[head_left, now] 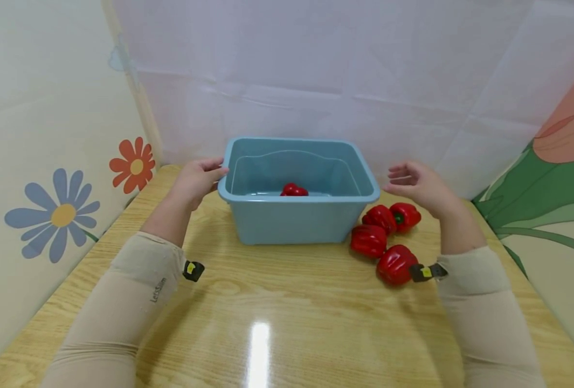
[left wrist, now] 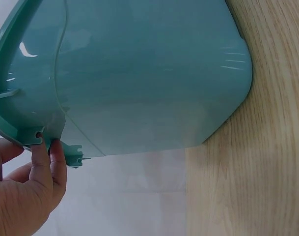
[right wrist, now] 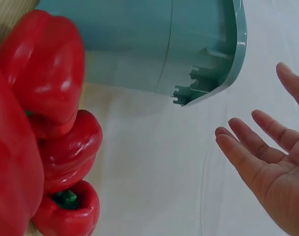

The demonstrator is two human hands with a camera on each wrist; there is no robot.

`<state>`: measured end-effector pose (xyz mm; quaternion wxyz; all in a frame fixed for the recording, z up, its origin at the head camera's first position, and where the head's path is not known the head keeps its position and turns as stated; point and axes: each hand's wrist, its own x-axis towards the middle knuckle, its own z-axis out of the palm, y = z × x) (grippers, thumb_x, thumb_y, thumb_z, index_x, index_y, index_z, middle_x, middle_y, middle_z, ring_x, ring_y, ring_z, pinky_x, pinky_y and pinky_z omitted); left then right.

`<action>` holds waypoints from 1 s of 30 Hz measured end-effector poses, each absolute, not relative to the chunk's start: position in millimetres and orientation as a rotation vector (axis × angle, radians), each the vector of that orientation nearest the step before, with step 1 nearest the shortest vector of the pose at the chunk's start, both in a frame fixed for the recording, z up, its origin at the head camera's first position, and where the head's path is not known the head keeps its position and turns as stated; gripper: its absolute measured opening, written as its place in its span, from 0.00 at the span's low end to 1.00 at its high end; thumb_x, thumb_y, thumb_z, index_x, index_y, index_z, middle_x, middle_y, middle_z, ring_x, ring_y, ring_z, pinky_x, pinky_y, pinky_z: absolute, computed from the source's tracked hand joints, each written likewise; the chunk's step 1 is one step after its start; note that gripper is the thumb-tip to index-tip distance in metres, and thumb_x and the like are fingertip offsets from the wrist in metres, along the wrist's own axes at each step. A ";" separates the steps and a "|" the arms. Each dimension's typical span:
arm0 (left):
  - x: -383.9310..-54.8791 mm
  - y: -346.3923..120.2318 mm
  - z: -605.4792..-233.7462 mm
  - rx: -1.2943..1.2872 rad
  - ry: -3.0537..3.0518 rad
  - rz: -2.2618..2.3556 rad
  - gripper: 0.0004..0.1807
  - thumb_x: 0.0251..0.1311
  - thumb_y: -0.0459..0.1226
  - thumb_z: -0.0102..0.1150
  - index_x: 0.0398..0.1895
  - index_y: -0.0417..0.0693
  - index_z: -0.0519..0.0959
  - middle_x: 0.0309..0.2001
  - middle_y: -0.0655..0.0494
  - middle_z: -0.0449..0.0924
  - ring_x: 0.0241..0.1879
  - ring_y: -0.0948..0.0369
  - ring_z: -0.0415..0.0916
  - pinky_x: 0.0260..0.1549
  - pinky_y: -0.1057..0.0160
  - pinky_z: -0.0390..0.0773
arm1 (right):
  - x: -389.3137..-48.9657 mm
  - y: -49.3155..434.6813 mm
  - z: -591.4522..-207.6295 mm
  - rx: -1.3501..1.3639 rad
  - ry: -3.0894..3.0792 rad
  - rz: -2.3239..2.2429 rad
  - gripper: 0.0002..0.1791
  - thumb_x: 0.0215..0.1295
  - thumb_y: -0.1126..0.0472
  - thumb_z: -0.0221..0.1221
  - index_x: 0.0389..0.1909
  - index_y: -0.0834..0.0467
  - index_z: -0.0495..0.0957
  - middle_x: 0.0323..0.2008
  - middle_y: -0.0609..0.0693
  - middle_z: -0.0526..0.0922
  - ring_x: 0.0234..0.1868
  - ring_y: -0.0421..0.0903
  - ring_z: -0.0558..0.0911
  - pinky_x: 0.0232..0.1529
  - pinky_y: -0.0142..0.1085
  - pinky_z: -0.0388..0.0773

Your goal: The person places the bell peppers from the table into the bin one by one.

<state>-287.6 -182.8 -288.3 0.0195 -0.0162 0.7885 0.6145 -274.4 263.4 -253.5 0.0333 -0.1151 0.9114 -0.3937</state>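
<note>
A blue-green plastic bin [head_left: 291, 222] stands upright on the table, with something shiny and red [head_left: 294, 189] partly showing behind its front rim. At the bin's left end, my left hand [head_left: 195, 182] grips the rim; the left wrist view has the fingers [left wrist: 41, 162] curled up under the lip. My right hand [head_left: 420, 186] hovers off the bin's right end, its fingers [right wrist: 245, 155] apart from the rim and holding nothing. Below it lie several red bell peppers [head_left: 395, 265], close against the bin's right side. One pepper [right wrist: 70, 211] turns its green stem toward the camera.
The wood-grain table [head_left: 287, 302] carries everything. A white sheet [head_left: 291, 70] hangs right behind the bin. Flower-printed panels [head_left: 63, 134] close in the left and right sides.
</note>
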 end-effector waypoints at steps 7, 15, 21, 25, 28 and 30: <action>-287.9 -183.1 -288.6 -0.055 2.445 1.906 0.25 0.65 0.37 0.50 0.65 0.47 0.64 0.61 0.47 0.67 0.56 0.55 0.68 0.56 0.54 0.69 | -270.6 273.3 -257.1 -0.328 2.798 -1.216 0.32 0.58 0.49 0.61 0.58 0.60 0.62 0.58 0.58 0.68 0.58 0.57 0.68 0.54 0.53 0.70; -287.8 -183.5 -288.0 -0.061 2.453 1.894 0.25 0.64 0.38 0.50 0.65 0.46 0.64 0.60 0.46 0.68 0.56 0.55 0.69 0.55 0.54 0.69 | -262.3 286.0 -265.0 -0.328 2.793 -1.155 0.33 0.58 0.47 0.60 0.59 0.61 0.61 0.59 0.59 0.67 0.59 0.58 0.66 0.54 0.54 0.69; -287.9 -182.7 -288.0 -0.068 2.448 1.896 0.25 0.64 0.38 0.50 0.65 0.46 0.64 0.60 0.46 0.68 0.56 0.55 0.68 0.55 0.55 0.70 | -253.7 298.2 -273.3 -0.288 2.772 -1.170 0.35 0.59 0.45 0.58 0.59 0.61 0.60 0.60 0.60 0.65 0.60 0.59 0.65 0.56 0.57 0.65; -288.0 -182.4 -288.4 -0.075 2.449 1.894 0.25 0.64 0.38 0.50 0.65 0.47 0.64 0.60 0.47 0.67 0.56 0.55 0.68 0.55 0.55 0.70 | -249.3 305.6 -282.1 -0.252 2.762 -1.175 0.37 0.57 0.43 0.59 0.60 0.60 0.60 0.60 0.59 0.66 0.60 0.59 0.66 0.56 0.57 0.65; -288.0 -182.3 -288.1 -0.076 2.446 1.897 0.26 0.64 0.38 0.50 0.65 0.47 0.63 0.61 0.47 0.67 0.56 0.55 0.68 0.55 0.55 0.70 | -247.7 310.7 -289.4 -0.261 2.765 -1.165 0.37 0.56 0.42 0.59 0.60 0.59 0.61 0.59 0.60 0.67 0.59 0.59 0.67 0.56 0.57 0.66; -288.1 -182.1 -287.9 -0.080 2.443 1.897 0.26 0.64 0.38 0.50 0.66 0.48 0.63 0.61 0.47 0.67 0.56 0.56 0.68 0.56 0.55 0.70 | -247.4 314.0 -294.5 -0.282 2.757 -1.169 0.35 0.58 0.44 0.58 0.60 0.60 0.61 0.58 0.61 0.67 0.59 0.59 0.67 0.56 0.57 0.65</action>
